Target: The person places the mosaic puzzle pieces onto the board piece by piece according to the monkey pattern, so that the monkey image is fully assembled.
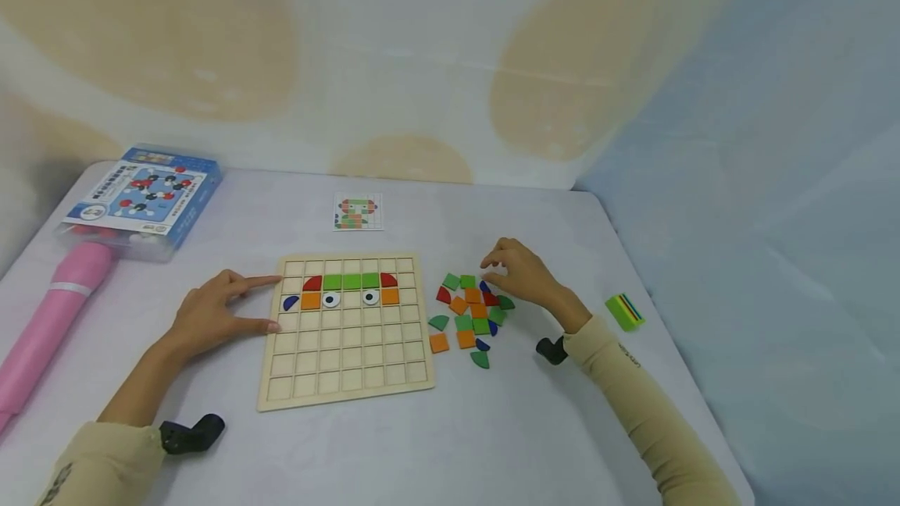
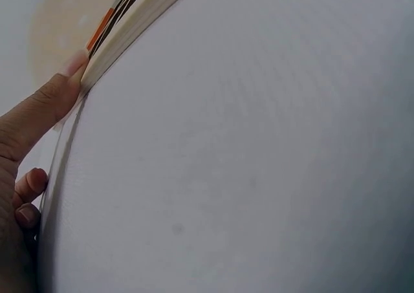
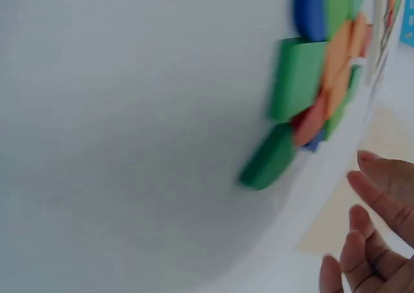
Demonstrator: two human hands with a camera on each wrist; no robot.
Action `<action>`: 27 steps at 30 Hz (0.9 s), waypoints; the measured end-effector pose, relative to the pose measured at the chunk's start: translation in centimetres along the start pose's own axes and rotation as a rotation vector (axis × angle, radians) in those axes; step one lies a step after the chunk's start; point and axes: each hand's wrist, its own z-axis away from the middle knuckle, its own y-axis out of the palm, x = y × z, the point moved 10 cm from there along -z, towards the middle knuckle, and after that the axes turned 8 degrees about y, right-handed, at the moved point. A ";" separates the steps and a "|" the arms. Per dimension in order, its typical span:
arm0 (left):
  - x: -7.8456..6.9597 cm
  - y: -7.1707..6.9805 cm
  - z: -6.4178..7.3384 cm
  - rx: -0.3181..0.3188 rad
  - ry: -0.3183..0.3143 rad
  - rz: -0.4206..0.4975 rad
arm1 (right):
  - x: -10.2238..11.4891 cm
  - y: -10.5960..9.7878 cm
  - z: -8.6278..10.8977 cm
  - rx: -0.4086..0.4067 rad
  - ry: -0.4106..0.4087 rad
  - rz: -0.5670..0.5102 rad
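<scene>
A wooden grid board (image 1: 344, 398) lies on the table, with a row of red and green pieces and, below it, orange, blue and round eye pieces in its cells. At the board's left edge, my left hand (image 1: 204, 315) touches the frame with extended thumb and index finger. In the left wrist view the thumb (image 2: 48, 96) rests against the board's side. Over the far right of the loose coloured pieces (image 1: 466, 339) hovers my right hand (image 1: 522, 272), its fingers loosely bent. Nothing shows between those fingers in the right wrist view, where they stand apart from the pieces (image 3: 301, 79).
A small pattern card (image 1: 358, 223) lies behind the board. At the back left is a boxed molecule set (image 1: 151, 194), with a pink wand-like object (image 1: 42, 334) in front. A small stack of green and yellow strips (image 1: 623, 312) lies near the right table edge.
</scene>
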 end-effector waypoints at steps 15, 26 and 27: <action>0.6 0.2 0.2 -0.007 -0.008 0.011 | 0.6 1.3 -0.4 -0.005 -0.097 0.245; 0.5 0.1 0.0 -0.027 0.012 0.006 | -1.3 0.9 0.6 -0.045 0.129 0.158; 0.5 0.1 -0.1 -0.026 0.012 0.006 | -1.3 1.0 0.6 -0.041 0.138 0.149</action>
